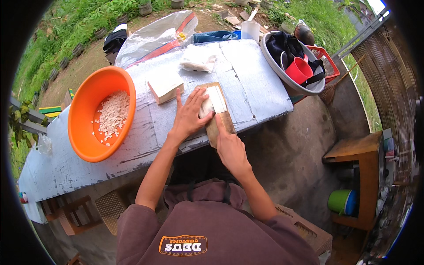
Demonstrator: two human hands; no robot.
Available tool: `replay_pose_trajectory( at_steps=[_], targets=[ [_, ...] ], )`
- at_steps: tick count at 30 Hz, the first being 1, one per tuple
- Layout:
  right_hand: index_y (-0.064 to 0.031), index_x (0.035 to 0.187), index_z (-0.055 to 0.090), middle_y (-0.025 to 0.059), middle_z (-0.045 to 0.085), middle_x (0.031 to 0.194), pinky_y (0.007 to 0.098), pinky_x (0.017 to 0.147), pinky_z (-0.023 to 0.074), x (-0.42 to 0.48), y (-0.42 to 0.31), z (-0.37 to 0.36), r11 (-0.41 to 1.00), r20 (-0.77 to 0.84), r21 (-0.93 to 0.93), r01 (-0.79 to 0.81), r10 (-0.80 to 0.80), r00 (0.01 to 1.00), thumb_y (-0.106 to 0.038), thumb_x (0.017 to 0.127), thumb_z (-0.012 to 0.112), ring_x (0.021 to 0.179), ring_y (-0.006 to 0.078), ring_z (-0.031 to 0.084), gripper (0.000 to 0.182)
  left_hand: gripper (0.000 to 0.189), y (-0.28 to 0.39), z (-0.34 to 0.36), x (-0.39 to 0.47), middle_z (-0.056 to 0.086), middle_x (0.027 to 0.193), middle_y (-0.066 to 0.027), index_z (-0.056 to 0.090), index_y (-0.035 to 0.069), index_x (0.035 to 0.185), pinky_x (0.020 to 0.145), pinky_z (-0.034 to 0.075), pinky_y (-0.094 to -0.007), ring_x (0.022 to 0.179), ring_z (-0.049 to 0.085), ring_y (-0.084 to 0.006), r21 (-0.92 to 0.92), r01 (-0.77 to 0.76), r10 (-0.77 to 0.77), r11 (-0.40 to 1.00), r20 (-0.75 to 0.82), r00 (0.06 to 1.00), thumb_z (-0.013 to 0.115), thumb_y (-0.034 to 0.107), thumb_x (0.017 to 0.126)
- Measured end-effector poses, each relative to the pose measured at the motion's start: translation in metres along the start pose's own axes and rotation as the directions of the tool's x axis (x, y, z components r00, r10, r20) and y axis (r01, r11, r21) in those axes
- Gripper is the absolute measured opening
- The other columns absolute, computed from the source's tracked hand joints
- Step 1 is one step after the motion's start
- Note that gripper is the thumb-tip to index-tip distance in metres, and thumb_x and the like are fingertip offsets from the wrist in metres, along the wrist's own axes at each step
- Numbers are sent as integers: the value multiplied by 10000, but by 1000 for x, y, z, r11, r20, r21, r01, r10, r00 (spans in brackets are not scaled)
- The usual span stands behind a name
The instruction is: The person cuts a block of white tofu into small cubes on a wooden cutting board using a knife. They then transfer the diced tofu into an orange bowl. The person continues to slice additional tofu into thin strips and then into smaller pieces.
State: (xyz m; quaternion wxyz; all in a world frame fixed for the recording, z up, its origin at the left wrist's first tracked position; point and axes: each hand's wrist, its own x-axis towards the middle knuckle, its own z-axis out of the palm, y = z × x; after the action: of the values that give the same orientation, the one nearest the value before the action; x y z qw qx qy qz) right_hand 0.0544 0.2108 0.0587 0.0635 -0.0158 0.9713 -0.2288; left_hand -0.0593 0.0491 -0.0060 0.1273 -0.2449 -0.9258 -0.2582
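A wooden board (pixel 222 124) lies on the table at its near edge, with a white sheet-like piece (pixel 216 99) on top. My left hand (pixel 191 114) presses down on the white material, its fingers spread. My right hand (pixel 233 149) is over the lower part of the board, index finger stretched forward along a mostly hidden tool, perhaps a knife, that meets the white piece. Left of the board is a block of stacked pale sheets (pixel 165 88). Behind it lies a clear plastic bag with pale contents (pixel 198 63). An orange plastic basin (pixel 78 132) holds many small pale square pieces (pixel 114 114).
The pale table (pixel 149 132) has a worn surface. A grey basin (pixel 318 90) with dark cloth and a red plastic mug (pixel 299 70) stands at the right end. A woven plastic sack (pixel 149 43) lies along the far edge. Stools (pixel 78 215) stand below at left.
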Motion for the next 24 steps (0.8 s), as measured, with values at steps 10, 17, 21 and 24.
replay_pose_trajectory(
  at_steps=[10, 17, 21, 24],
  targets=[
    [-173, 1633, 332, 323, 680, 780, 611, 763, 558, -31, 5, -8, 994, 54, 63, -94, 91, 994, -159, 1048, 506, 778, 513, 695, 611, 584, -2, -2, -1, 455, 1618, -103, 584, 84, 1423, 1308, -7, -568, 1561, 326, -215, -18, -22, 22, 1000, -1, 1000, 625, 462, 979],
    [-180, 1635, 333, 302, 691, 780, 606, 764, 560, -9, 4, -13, 996, -22, 59, -60, 62, 998, -150, 1035, 517, 768, 497, 706, 628, 502, -7, -2, -5, 465, 1608, -127, 590, 56, 1401, 1315, 50, -548, 1558, 334, -236, -113, -20, 13, 993, -67, 998, 631, 334, 985],
    [-183, 1638, 330, 289, 694, 768, 598, 753, 565, 17, 2, -8, 998, -20, 38, -43, 43, 999, -148, 1022, 533, 760, 488, 712, 650, 488, -2, -6, -5, 506, 1575, -134, 597, 46, 1398, 1315, 63, -552, 1544, 362, -242, -95, -30, 26, 995, -40, 999, 622, 311, 989],
    [-187, 1640, 323, 284, 702, 786, 594, 757, 564, 38, -4, -7, 998, 38, 27, -65, 64, 997, -149, 1021, 538, 775, 488, 715, 656, 491, -1, -7, -5, 520, 1563, -128, 600, 47, 1402, 1313, 75, -559, 1535, 376, -243, -84, -22, 21, 996, -22, 1000, 618, 318, 993]
  ],
)
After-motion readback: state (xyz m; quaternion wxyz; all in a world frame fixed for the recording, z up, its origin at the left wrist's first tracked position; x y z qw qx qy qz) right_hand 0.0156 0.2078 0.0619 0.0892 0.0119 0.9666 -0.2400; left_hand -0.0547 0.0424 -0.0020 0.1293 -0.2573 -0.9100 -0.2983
